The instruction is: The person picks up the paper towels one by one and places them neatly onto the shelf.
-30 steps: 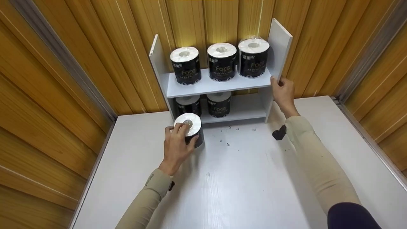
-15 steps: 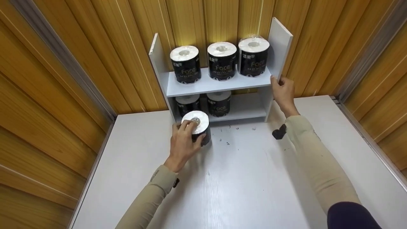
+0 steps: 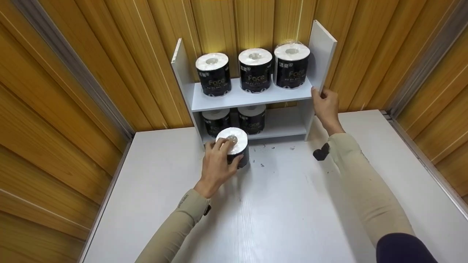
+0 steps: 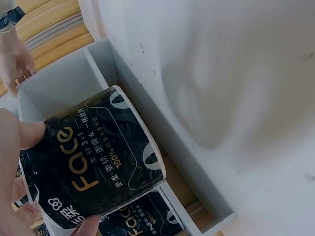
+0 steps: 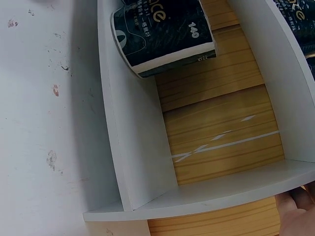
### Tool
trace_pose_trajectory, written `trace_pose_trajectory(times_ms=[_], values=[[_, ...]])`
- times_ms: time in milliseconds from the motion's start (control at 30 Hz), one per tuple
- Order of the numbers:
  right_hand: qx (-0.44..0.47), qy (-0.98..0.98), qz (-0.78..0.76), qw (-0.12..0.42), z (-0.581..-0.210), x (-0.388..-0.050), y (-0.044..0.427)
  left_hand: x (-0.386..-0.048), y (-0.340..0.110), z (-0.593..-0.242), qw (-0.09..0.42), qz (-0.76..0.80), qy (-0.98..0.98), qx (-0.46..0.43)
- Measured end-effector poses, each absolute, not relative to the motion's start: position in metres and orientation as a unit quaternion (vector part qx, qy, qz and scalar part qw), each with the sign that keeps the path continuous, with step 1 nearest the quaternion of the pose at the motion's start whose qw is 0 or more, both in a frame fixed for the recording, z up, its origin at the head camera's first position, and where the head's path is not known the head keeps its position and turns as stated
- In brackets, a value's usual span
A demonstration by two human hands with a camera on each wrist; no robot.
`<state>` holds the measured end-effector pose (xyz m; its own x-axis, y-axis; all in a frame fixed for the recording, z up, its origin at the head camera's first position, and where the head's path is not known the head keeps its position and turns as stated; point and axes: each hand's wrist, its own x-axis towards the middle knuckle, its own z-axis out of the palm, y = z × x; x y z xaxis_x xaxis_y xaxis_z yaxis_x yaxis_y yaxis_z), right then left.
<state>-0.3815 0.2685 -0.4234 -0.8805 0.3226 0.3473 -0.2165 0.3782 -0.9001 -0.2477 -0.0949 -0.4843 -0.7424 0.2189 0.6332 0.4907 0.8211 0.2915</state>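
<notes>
In the head view my left hand (image 3: 218, 164) grips a black-wrapped toilet paper roll (image 3: 241, 145) from above, just in front of the white shelf unit (image 3: 252, 98). The thumb is on its near side and the fingertips lie at the core hole. Up close in the left wrist view, the roll (image 4: 93, 152) shows gold "Face" lettering. My right hand (image 3: 326, 109) pinches the front edge of the shelf's right side panel (image 3: 323, 58); some of its fingers are hidden behind the panel.
Three similar rolls (image 3: 255, 78) stand upright on the upper shelf. Two more rolls (image 3: 251, 122) stand left and middle on the lower shelf, with bare board (image 3: 287, 126) to their right. The unit stands on a white table (image 3: 278, 204) against wood-patterned walls (image 3: 252, 22).
My left hand has carried the toilet paper roll rightward along the front of the lower shelf. The right hand keeps its hold on the side panel, and the shelf has not moved.
</notes>
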Motion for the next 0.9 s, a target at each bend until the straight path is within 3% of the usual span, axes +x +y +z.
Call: trace_pose_trajectory(times_ms=[900], values=[[-0.035, -0.793, 0.555, 0.248, -0.422, -0.381, 0.268, -0.247, -0.066, -0.484, 0.288, -0.223, -0.903, -0.227]])
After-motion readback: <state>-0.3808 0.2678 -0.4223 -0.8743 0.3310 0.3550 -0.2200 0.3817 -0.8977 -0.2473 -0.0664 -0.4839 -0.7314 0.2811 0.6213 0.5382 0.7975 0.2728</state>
